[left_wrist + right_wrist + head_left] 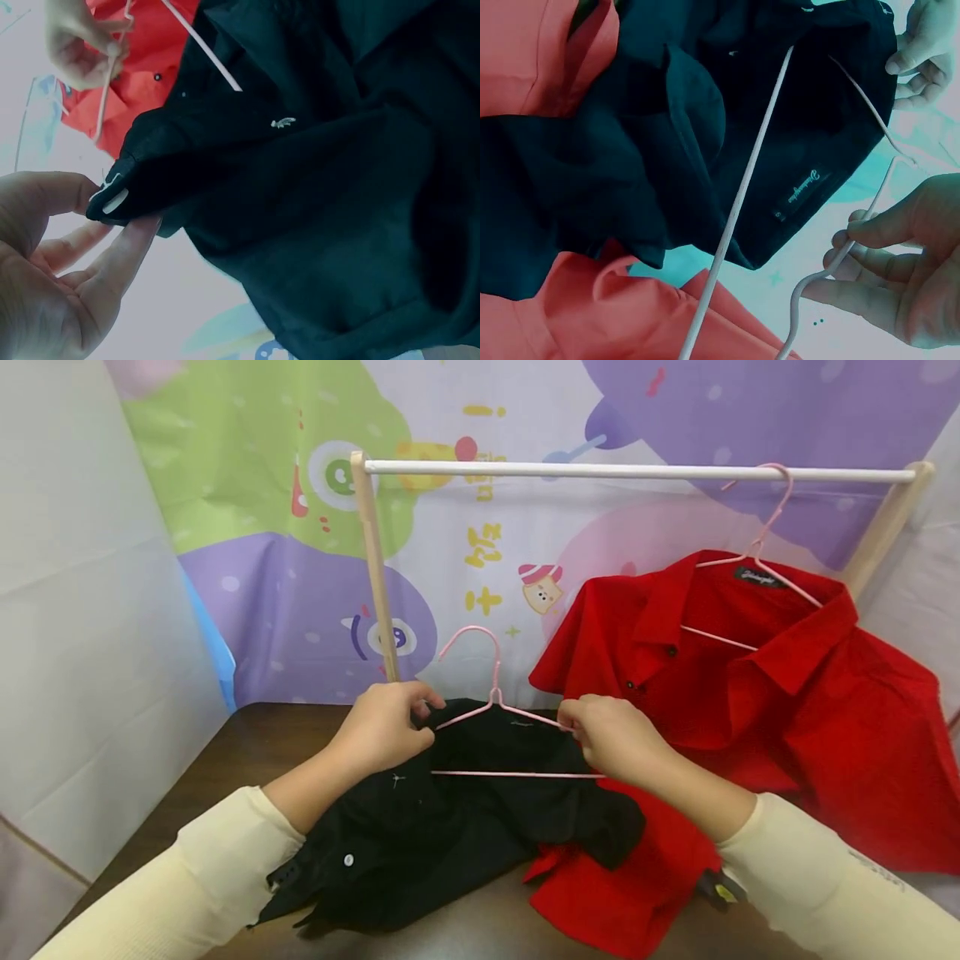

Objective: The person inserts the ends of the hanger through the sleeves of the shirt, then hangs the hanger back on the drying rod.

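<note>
In the head view a black shirt (pixel 450 835) lies crumpled on the table, a pale button showing on its front. My left hand (pixel 382 727) pinches the edge of its collar (pixel 187 161) between thumb and fingers. A pink wire hanger (pixel 517 774) lies partly inside the neck opening, its hook pointing up. Its right arm is pinched by my right hand (pixel 618 739), close beside a red shirt (pixel 840 727). The right wrist view shows thumb and fingers on the wire and the hanger's lower bar (pixel 739 199) crossing the black cloth. The hanger's left end is hidden by the collar.
A rack with a white rod (pixel 600 470) and wooden posts (pixel 375 560) stands behind. From its right part the red shirt hangs on another pink hanger (pixel 776 514), its lower part reaching the dark table (pixel 217 760). A cartoon-print cloth (pixel 300 577) covers the back.
</note>
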`<state>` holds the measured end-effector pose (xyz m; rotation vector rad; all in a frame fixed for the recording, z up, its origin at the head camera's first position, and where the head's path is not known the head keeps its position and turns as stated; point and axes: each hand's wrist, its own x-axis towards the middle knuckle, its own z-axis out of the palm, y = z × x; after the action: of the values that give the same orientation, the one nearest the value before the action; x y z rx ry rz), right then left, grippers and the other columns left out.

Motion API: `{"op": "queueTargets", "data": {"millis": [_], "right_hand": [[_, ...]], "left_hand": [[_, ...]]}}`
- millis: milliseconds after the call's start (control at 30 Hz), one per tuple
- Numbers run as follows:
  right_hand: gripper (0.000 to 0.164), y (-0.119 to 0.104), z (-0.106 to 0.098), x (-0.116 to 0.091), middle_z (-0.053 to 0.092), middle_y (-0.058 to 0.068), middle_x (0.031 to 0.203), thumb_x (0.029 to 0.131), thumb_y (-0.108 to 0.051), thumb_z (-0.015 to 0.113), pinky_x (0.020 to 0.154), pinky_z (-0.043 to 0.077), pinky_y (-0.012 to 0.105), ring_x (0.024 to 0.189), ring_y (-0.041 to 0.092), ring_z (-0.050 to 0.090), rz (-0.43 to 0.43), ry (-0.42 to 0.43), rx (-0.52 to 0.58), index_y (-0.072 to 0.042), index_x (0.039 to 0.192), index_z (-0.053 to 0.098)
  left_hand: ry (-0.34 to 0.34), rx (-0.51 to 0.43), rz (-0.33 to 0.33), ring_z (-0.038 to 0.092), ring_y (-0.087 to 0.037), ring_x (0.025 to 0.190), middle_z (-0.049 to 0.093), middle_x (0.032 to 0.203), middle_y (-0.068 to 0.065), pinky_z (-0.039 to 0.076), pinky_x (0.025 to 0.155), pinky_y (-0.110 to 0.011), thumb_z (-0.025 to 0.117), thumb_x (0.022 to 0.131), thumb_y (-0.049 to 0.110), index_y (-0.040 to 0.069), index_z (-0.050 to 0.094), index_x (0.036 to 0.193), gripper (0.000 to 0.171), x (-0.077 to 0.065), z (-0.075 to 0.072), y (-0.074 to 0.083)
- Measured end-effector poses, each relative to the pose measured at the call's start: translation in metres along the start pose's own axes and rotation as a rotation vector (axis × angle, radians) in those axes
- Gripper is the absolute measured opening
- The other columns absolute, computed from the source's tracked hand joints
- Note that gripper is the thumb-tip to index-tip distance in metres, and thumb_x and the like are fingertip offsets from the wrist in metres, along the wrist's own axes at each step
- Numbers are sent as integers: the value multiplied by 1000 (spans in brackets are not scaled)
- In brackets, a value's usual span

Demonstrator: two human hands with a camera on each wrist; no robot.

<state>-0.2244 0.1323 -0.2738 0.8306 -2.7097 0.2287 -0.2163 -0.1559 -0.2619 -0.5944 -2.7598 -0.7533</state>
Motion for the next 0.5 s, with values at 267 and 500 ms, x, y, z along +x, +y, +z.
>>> {"op": "queueTargets", "data": {"millis": [267, 500], "right_hand": [[16, 0, 3, 4, 62, 3, 74, 79, 8, 66, 67, 53, 39, 66, 20, 57, -5, 33, 28, -8, 84, 67], [17, -4, 7, 3, 61, 1, 72, 79, 9, 63, 67, 53, 38, 66, 18, 56, -14, 47, 90, -7, 85, 66]], "left_hand": [[59, 42, 48, 60, -18, 69, 66, 89, -5, 51, 67, -39, 69, 73, 2, 9, 70, 105, 33, -7, 4, 8], [123, 75, 100, 59, -14, 68, 59, 92, -8, 52, 68, -38, 76, 72, 2, 8, 64, 107, 37, -13, 14, 8]]}}
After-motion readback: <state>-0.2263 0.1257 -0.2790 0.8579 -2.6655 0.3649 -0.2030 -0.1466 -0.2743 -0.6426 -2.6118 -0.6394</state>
